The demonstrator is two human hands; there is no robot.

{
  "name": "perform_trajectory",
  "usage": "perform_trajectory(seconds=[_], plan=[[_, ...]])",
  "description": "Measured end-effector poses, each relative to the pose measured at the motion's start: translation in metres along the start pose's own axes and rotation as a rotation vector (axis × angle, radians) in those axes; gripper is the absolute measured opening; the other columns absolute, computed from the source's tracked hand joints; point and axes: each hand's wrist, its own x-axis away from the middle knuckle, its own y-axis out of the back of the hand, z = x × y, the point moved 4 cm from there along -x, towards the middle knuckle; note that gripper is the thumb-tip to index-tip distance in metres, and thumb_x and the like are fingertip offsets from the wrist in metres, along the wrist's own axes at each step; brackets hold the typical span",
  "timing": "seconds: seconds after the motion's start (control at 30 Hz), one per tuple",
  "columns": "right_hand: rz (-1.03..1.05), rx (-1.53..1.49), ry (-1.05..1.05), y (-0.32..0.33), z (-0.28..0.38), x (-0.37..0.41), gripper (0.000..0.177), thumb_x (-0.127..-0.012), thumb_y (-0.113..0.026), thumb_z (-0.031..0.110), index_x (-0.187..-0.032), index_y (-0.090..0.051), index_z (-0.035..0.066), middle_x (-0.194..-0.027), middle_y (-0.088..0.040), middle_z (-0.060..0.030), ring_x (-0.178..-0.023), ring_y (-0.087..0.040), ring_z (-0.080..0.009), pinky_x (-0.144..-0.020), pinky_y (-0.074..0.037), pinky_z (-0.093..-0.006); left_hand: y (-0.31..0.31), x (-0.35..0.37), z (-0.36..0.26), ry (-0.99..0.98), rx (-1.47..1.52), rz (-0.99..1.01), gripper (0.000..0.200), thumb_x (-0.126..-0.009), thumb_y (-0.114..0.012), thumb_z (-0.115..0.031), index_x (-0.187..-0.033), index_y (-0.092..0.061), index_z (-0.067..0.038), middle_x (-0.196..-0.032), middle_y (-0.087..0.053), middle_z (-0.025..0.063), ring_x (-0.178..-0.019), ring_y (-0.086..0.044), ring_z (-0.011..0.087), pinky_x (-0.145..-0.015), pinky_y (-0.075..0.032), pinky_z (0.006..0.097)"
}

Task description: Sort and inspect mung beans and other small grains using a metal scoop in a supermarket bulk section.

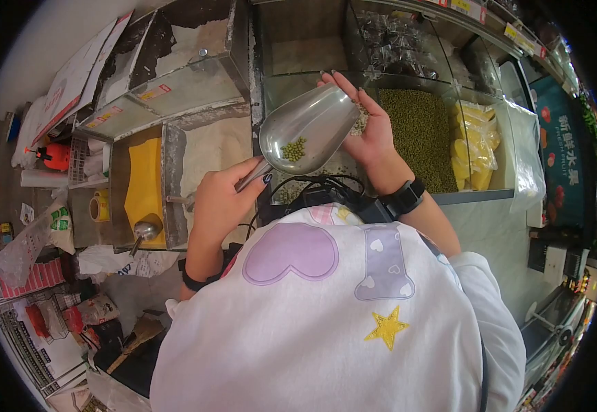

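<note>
A metal scoop (315,123) is tilted over the bins with a small heap of green beans (293,149) inside. My left hand (226,192) is closed around its handle, dark nail polish showing on the thumb. My right hand (374,137) is beside the scoop's mouth, fingers stretched out along its far edge and palm turned toward it. Pale grains (360,122) show between the scoop's lip and that palm. Below the scoop is a bin with a scatter of pale grains (333,167), partly hidden by my hands and black cables.
Right of my right hand is a bin of green beans (418,130), then yellow packets (473,147). White flour (216,154) and yellow flour (144,178) fill bins on the left. A second metal scoop (146,231) rests at the yellow bin's near edge. Glass dividers (456,117) separate the bins.
</note>
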Motion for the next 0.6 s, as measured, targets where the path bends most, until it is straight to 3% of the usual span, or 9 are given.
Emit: perform_trajectory(seconds=[0.37, 0.6], plan=[[0.008, 0.027, -0.006, 0.0016, 0.0005, -0.0001, 0.043, -0.093, -0.033, 0.021, -0.13, -0.038, 0.0, -0.136, -0.039, -0.0119, -0.128, -0.032, -0.0253, -0.107, -0.024, -0.0396, -0.0001, -0.0006, -0.0024, 0.006, -0.029, -0.003, 0.032, -0.076, -0.063, -0.007, -0.106, -0.06, 0.001, -0.081, -0.066, 0.011, -0.069, -0.054, 0.0052, -0.065, -0.045, 0.0225], [-0.004, 0.019, -0.019, 0.0031, 0.0001, -0.0006, 0.043, -0.093, -0.034, 0.02, -0.132, -0.036, 0.0, -0.136, -0.038, -0.0124, -0.128, -0.033, -0.0255, -0.107, -0.025, -0.0397, -0.0014, -0.0006, -0.0038, 0.004, -0.027, -0.012, 0.032, -0.075, -0.065, -0.009, -0.106, -0.061, -0.001, -0.076, -0.064, 0.0108, -0.063, -0.05, 0.0054, -0.06, -0.043, 0.0229]])
